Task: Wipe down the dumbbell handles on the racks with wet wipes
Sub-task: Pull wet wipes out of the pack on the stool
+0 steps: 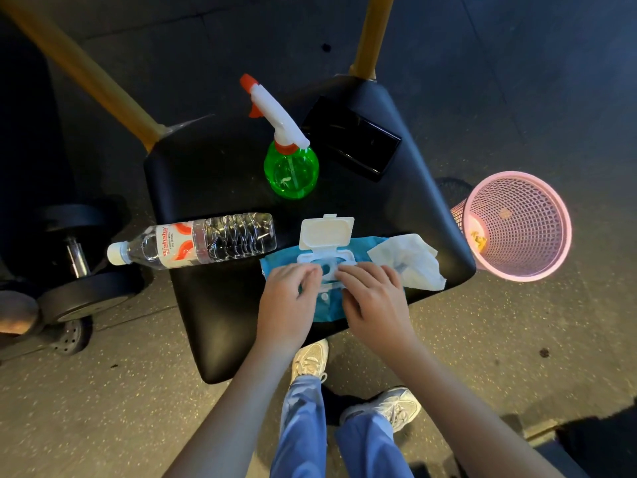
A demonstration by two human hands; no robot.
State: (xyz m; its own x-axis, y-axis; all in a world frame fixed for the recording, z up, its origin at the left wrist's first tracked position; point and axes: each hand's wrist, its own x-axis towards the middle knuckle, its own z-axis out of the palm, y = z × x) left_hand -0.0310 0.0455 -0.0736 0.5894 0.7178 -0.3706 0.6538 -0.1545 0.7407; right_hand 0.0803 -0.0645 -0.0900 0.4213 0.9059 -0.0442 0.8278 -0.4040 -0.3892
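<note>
Your left hand and right hand both lie on the wipes pack, which sits flat at the near right of the bench pad.

Left hand: fingers bent, tips down on the pack just left of its opening. Right hand: fingers bent, tips at the opening from the right side. The fingertips of the two hands nearly meet over the opening. Whether either hand pinches a wipe there cannot be told, since the fingers cover the spot.

The pack's white lid stands flipped open on the far side. A loose wipe, crumpled, lies on the pack's right end and on the pad beside it, near your right hand but apart from it.

Other items on the pad:
- A water bottle, capped, lies on its side just left of the pack, with its cap end overhanging the pad's left edge.
- A green spray bottle stands upright beyond the pack.
- A black box sits just right of the sprayer.

On the floor, a pink basket stands just beside the pad's right corner. A dumbbell lies at the left, well apart from both hands, its metal handle showing between black heads.
</note>
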